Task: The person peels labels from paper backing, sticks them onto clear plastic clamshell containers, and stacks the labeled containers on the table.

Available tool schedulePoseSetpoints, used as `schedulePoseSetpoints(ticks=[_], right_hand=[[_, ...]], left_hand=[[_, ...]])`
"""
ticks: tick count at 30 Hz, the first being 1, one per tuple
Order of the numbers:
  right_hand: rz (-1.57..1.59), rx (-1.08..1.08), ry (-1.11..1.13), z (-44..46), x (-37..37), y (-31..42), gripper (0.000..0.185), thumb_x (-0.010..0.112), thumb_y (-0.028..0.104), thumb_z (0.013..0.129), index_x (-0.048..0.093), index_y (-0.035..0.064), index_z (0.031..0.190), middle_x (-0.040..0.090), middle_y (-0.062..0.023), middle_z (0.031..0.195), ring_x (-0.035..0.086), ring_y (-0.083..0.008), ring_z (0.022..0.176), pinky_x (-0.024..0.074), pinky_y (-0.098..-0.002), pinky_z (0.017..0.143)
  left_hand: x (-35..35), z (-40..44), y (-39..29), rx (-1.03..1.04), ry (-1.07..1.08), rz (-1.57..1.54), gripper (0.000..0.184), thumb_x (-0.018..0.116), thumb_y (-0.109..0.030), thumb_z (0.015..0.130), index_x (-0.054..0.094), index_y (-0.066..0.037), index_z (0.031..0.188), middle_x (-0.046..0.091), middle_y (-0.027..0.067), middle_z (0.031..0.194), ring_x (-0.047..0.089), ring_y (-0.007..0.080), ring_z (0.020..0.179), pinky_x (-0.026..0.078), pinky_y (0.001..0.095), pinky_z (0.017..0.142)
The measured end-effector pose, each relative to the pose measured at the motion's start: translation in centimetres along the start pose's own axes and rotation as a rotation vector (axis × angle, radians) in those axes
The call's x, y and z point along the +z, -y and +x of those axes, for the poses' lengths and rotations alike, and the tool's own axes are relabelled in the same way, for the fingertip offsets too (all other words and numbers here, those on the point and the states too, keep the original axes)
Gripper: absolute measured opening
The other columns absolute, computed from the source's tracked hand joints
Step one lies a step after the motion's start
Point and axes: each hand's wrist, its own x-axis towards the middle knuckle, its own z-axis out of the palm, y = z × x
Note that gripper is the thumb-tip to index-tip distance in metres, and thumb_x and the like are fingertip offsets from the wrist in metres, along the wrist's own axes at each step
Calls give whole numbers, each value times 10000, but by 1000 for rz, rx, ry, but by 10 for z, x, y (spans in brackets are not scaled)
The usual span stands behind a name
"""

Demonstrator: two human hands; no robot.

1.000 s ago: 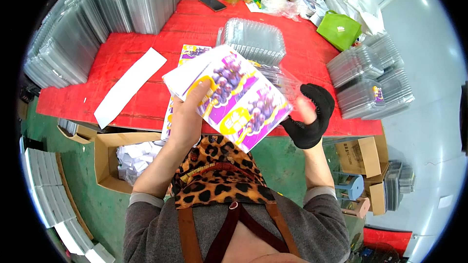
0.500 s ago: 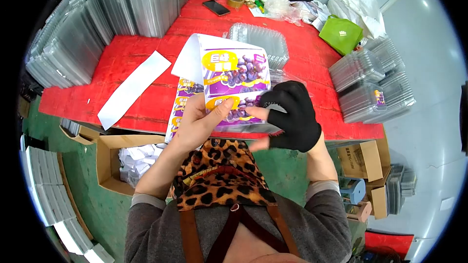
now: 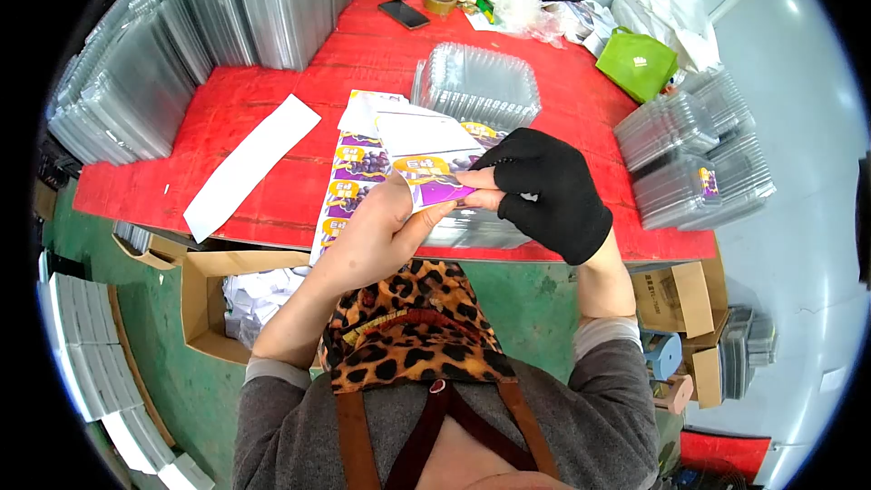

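Note:
A sheet of grape-printed stickers is pinched between my two hands, its upper part curled over with white backing showing. My bare left hand grips it from the left with thumb and fingers. In a black fingerless glove, my right hand pinches the sticker sheet's right edge, fingertips close to my left thumb. More grape sticker sheets lie on the table just left of my hands. Below the held sheet, a clear plastic container shows in part. A stack of clear plastic containers stands beyond it.
Clear container stacks line the red table's left back; more containers stand at right. A white paper strip, a phone and a green bag lie on it. A cardboard box of white scraps is below left.
The sticker sheet has been lowered and bent, so its printed face shows less. My right fingers, spread before, have closed on its edge. More of the container stack behind is visible.

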Motion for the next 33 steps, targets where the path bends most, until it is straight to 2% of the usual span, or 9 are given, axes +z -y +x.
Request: schedulePoseSetpoints(ticks=[1, 4, 7, 10, 13, 16, 19, 23, 33], right_hand=[[23, 40, -3, -1, -4, -2, 253, 800, 116, 745, 762, 53, 986, 706, -103, 868, 659, -243, 791, 509, -346, 685], [90, 243, 1, -4, -24, 2, 252, 814, 135, 732, 756, 72, 968, 722, -97, 915, 681, -251, 850, 531, -356, 744], [-45, 57, -65, 0, -24, 17, 296, 816, 136, 723, 739, 69, 1000, 714, -101, 956, 674, -268, 878, 528, -373, 759], [-263, -52, -6, -4, -4, 23, 308, 809, 166, 724, 729, 67, 1005, 694, -102, 928, 651, -296, 842, 508, -393, 732], [-323, -38, 15, -8, 2, 22, 304, 807, 135, 717, 741, 66, 1005, 691, -99, 887, 641, -297, 789, 501, -406, 693], [-238, 17, 17, -9, 3, 18, 266, 797, 124, 730, 751, 71, 987, 686, -107, 866, 637, -291, 768, 498, -403, 673], [-86, 77, 50, -10, -1, 12, 251, 793, 110, 736, 760, 72, 982, 684, -119, 854, 639, -289, 764, 500, -393, 668], [128, 152, 105, -13, -4, -3, 258, 796, 112, 747, 763, 68, 999, 687, -130, 836, 645, -289, 771, 505, -377, 685], [304, 258, 152, -14, -6, -12, 161, 778, 121, 778, 759, 35, 912, 700, -144, 826, 666, -263, 724, 517, -348, 677]], left_hand=[[-2, 1, 0, -16, 36, 36, 149, 599, -96, 966, 641, 22, 1048, 672, 174, 936, 623, 320, 846, 470, 411, 767], [1, 7, -1, 246, 15, 96, 147, 602, -85, 953, 643, 11, 1056, 660, 182, 1056, 593, 368, 1029, 428, 448, 941], [1, 8, -8, 181, 14, 32, 159, 604, -81, 947, 639, 3, 1077, 642, 179, 1138, 552, 382, 1106, 374, 457, 1028], [0, 8, -6, 160, 57, 32, 171, 609, -91, 945, 634, 0, 1087, 643, 191, 1129, 558, 390, 1072, 394, 461, 999], [-4, 5, -11, -173, 198, 187, 178, 603, -98, 947, 627, 1, 1094, 639, 206, 1118, 549, 411, 1063, 397, 471, 990], [1, 4, -9, 59, 79, 183, 178, 599, -89, 936, 631, 6, 1083, 637, 218, 1095, 540, 430, 1062, 403, 478, 980], [-1, 6, -9, 119, 100, 262, 184, 593, -65, 919, 638, 2, 1084, 641, 215, 1088, 539, 431, 1083, 403, 486, 983], [0, 8, -11, 157, 119, 269, 208, 587, -62, 912, 647, -14, 1105, 642, 204, 1125, 534, 428, 1094, 403, 488, 985], [-3, 9, -8, 208, 205, 366, 199, 588, -98, 936, 657, 1, 1094, 651, 197, 1110, 530, 417, 1106, 377, 487, 1012]])
